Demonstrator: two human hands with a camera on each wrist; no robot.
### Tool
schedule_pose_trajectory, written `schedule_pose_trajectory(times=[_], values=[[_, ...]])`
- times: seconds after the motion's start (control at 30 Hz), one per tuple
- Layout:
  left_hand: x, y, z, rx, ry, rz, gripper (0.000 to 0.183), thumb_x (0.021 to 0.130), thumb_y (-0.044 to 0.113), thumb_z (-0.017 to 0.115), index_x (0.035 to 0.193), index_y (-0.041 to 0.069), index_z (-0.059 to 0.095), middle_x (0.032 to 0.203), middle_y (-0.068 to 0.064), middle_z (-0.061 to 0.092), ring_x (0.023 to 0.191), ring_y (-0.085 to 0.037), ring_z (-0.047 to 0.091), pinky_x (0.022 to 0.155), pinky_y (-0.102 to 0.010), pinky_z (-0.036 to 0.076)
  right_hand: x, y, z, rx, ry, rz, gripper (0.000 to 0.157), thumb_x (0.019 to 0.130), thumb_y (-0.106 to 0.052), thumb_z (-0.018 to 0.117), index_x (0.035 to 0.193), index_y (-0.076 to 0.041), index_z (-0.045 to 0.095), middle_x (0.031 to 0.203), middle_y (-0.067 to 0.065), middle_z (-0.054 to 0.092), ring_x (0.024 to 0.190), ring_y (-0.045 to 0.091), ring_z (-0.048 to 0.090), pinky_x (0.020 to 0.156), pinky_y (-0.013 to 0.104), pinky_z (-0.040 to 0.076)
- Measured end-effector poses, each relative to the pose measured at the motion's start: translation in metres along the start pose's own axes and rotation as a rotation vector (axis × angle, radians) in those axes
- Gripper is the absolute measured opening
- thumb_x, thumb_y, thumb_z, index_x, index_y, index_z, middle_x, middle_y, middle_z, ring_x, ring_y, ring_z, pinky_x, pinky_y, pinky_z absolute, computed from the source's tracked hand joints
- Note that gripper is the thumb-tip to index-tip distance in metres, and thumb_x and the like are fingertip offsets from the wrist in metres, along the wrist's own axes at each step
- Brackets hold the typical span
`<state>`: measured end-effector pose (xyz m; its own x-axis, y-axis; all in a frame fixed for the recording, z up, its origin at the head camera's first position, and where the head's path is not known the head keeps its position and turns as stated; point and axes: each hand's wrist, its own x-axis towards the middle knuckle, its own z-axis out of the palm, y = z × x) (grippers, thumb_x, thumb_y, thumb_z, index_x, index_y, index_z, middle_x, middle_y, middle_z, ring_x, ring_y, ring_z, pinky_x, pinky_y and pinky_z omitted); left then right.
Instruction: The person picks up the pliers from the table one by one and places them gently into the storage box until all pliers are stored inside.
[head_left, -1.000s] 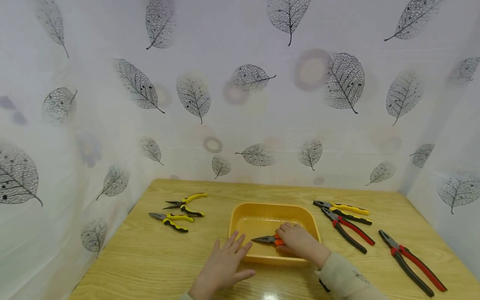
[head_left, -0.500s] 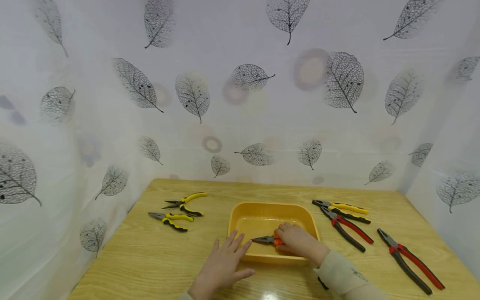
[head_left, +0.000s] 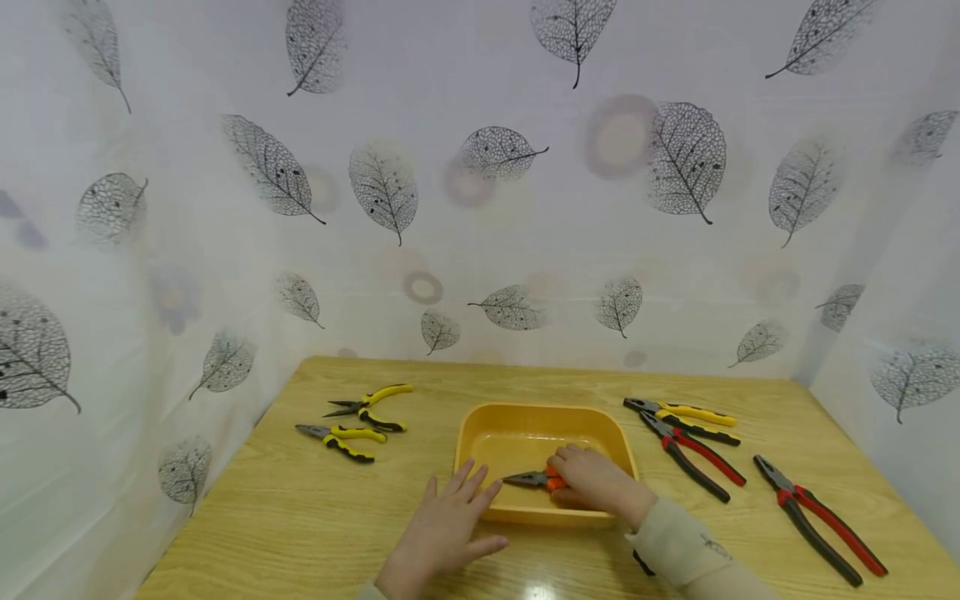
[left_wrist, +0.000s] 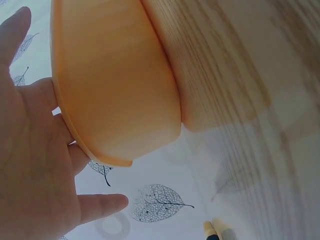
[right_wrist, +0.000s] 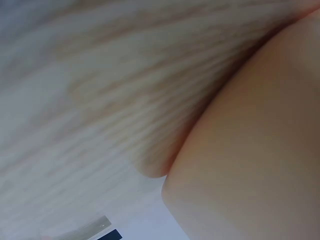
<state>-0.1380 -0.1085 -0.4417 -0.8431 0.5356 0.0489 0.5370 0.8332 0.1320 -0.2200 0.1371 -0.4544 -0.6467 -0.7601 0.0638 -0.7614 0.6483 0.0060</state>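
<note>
Inside a shallow yellow-orange plastic tray point(head_left: 546, 517), my right hand point(head_left: 596, 482) grips the orange handles of long-nose pliers point(head_left: 528, 479). Their dark pointed jaws face left; the hand covers most of the handles. My left hand point(head_left: 446, 521) lies with its fingers spread at the tray's front left corner. In the left wrist view, the fingers of that hand point(left_wrist: 37, 160) reach over the rim of the tray point(left_wrist: 115, 85), holding nothing. Only the outer wall of the tray point(right_wrist: 250, 140) and the tabletop show in the right wrist view; the right hand is not seen there.
Two yellow-and-black pliers point(head_left: 367, 408) point(head_left: 345, 442) lie on the wooden table point(head_left: 262, 517) left of the tray. To its right are yellow-and-black pliers point(head_left: 690, 417) and two red-and-black pliers point(head_left: 697, 458) point(head_left: 821, 525). A dark tip point(head_left: 642, 562) shows beneath the right sleeve. Leaf-patterned sheeting point(head_left: 480, 233) surrounds the table.
</note>
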Motion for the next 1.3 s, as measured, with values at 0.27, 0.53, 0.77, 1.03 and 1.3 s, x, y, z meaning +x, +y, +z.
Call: schedule_pose_trajectory(times=[0.27,0.53,0.77,1.03,1.3], values=[[0.0006,-0.0005,-0.0007,0.004,-0.010,0.000,0.070,0.082,0.062,0.039,0.137,0.019,0.035,0.142,-0.007,0.027,0.131,-0.025,0.016,0.091,-0.062,0.025,0.0009,-0.0007,-0.0007,0.013,-0.028,0.026,0.032,0.079,-0.033,0.065,0.097,-0.007,0.059,0.085,0.001,0.053,0.077,0.016,0.050,0.064,0.032,0.045],[0.0000,-0.0001,-0.0018,0.001,-0.007,-0.002,0.070,0.082,0.062,0.039,0.137,0.019,0.035,0.142,-0.007,0.027,0.131,-0.025,0.016,0.090,-0.062,0.026,0.0015,0.0003,0.0016,0.025,-0.042,0.026,0.033,0.079,-0.034,0.065,0.097,-0.008,0.058,0.086,0.001,0.053,0.077,0.015,0.049,0.063,0.032,0.044],[0.0004,0.0002,-0.0025,0.002,-0.011,-0.003,0.069,0.082,0.062,0.040,0.137,0.020,0.036,0.142,-0.007,0.028,0.131,-0.025,0.017,0.091,-0.061,0.026,0.0016,0.0018,0.0035,0.023,-0.030,0.019,0.033,0.079,-0.035,0.065,0.097,-0.009,0.058,0.085,0.000,0.052,0.076,0.014,0.048,0.061,0.031,0.043],[0.0003,-0.0001,-0.0024,0.005,-0.008,0.001,0.070,0.082,0.062,0.039,0.137,0.019,0.036,0.142,-0.007,0.028,0.131,-0.026,0.017,0.091,-0.061,0.026,0.0011,0.0013,0.0028,0.048,-0.052,0.030,0.032,0.079,-0.035,0.065,0.097,-0.010,0.057,0.085,0.000,0.051,0.076,0.014,0.048,0.061,0.032,0.042],[0.0006,-0.0009,-0.0009,-0.005,-0.017,-0.004,0.070,0.082,0.063,0.038,0.137,0.020,0.034,0.143,-0.006,0.026,0.131,-0.025,0.016,0.091,-0.061,0.025,0.0009,0.0021,0.0028,0.052,-0.054,0.028,0.033,0.079,-0.036,0.065,0.097,-0.011,0.056,0.085,-0.001,0.050,0.074,0.012,0.046,0.060,0.030,0.041]])
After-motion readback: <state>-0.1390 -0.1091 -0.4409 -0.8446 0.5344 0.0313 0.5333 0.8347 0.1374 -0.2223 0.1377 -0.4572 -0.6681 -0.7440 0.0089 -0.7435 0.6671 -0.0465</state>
